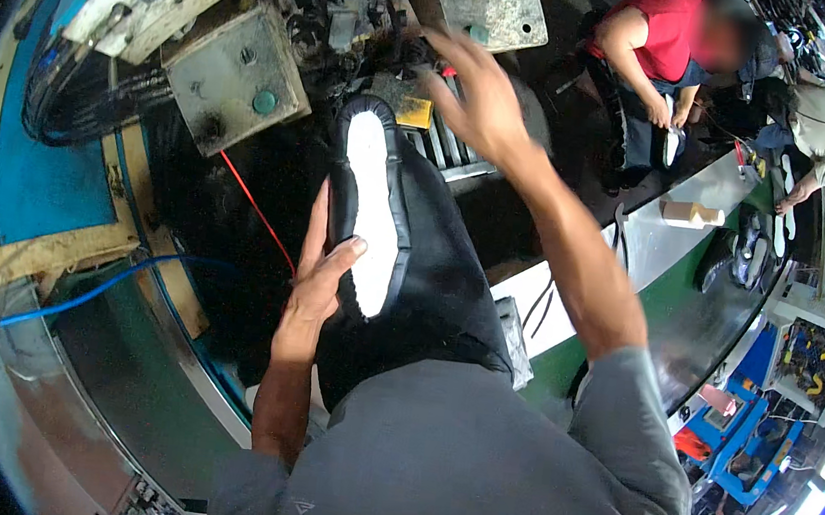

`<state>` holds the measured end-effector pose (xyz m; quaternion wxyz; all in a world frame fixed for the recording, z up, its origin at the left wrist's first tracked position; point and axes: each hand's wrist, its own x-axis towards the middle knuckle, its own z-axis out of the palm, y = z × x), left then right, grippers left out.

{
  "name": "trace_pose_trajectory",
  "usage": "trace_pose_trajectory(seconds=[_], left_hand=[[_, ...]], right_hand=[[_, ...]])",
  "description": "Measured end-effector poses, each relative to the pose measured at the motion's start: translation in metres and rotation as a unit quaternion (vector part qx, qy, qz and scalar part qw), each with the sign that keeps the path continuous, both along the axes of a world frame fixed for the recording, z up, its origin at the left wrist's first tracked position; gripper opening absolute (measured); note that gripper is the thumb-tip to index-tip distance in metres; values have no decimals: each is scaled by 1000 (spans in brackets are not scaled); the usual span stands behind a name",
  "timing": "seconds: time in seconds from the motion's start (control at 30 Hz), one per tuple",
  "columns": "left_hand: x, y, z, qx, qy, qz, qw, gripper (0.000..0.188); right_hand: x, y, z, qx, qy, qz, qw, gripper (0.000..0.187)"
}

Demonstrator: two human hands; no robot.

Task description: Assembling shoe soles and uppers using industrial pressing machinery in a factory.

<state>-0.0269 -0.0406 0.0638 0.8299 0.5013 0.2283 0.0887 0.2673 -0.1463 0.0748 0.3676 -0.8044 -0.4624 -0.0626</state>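
A black shoe upper (343, 172) with a white insole board (370, 198) on its underside lies bottom up over my lap, its toe pointing away from me. My left hand (318, 273) grips it along the left side near the middle, the thumb pressed on the white board and the fingers wrapped round the black edge. To the right of the toe, my right hand (479, 104) is raised in front of the machine with its fingers spread and nothing in them. A small yellow block (414, 112) sits on the machine just below that hand.
Grimy control boxes (235, 83) (487, 4) flank the machine ahead. A blue hose (93, 286) crosses at left. On the right, a conveyor bench (675, 250) carries a beige bottle (691, 214) and dark shoes (740, 254). Two people work beyond it, one in red (654, 32) holding a shoe.
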Motion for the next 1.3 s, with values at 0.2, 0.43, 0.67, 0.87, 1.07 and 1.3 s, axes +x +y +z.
trace_pose_trajectory(seconds=[0.2, 0.43, 0.67, 0.87, 1.07, 1.3], left_hand=[[-28, -56, -24, 52, 68, 4, 996, 102], [-52, -97, -78, 211, 149, -96, 961, 107], [-3, -60, -39, 510, 308, -230, 770, 102], [0, -67, -93, 279, 153, -97, 943, 103], [4, -70, -100, 216, 129, -98, 963, 102], [1, -68, -112, 255, 167, -114, 945, 112]], right_hand=[[-154, -326, -191, -184, 189, -370, 891, 55], [-222, -371, -225, -273, 169, -488, 812, 58], [-212, -383, -226, -209, 175, -450, 850, 35], [-168, -310, -92, 224, 786, -219, 532, 32], [-138, -194, -38, -249, 433, 65, 864, 37], [-121, -151, -26, -383, 282, 184, 860, 34]])
